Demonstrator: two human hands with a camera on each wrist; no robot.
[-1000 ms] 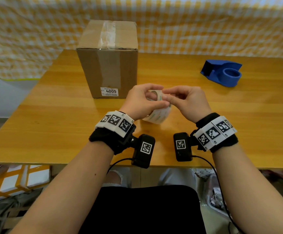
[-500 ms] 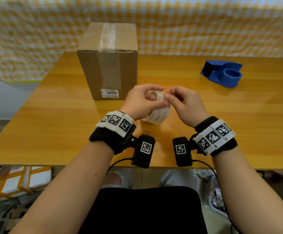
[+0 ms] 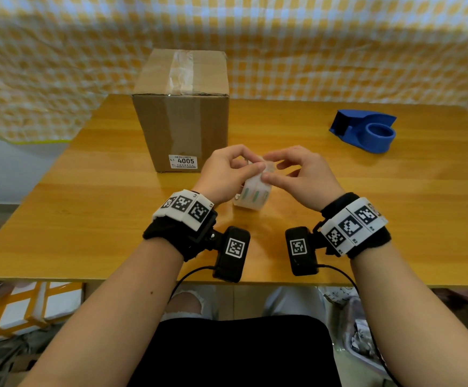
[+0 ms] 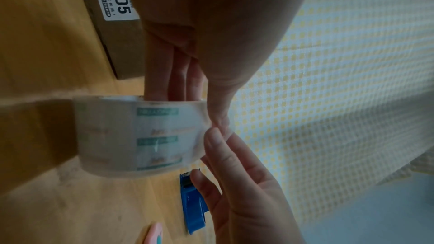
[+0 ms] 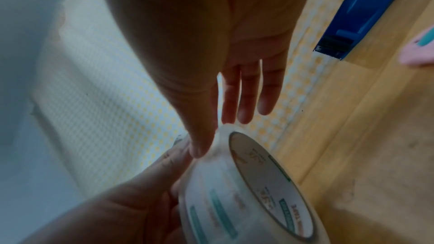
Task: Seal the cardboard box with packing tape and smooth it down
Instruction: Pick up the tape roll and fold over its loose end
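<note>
While the roll of clear packing tape (image 3: 255, 192) stands on edge just above the wooden table (image 3: 87, 219), the left hand (image 3: 224, 174) grips it with fingers through the core and thumb on the outer face, and the right hand (image 3: 302, 177) pinches at the tape's loose end on top of the roll between thumb and forefinger, its other fingers straight. Just beyond the left hand stands the cardboard box (image 3: 182, 113), tape already along its top seam, and well off past the right hand lies a blue tape dispenser (image 3: 366, 131).
</note>
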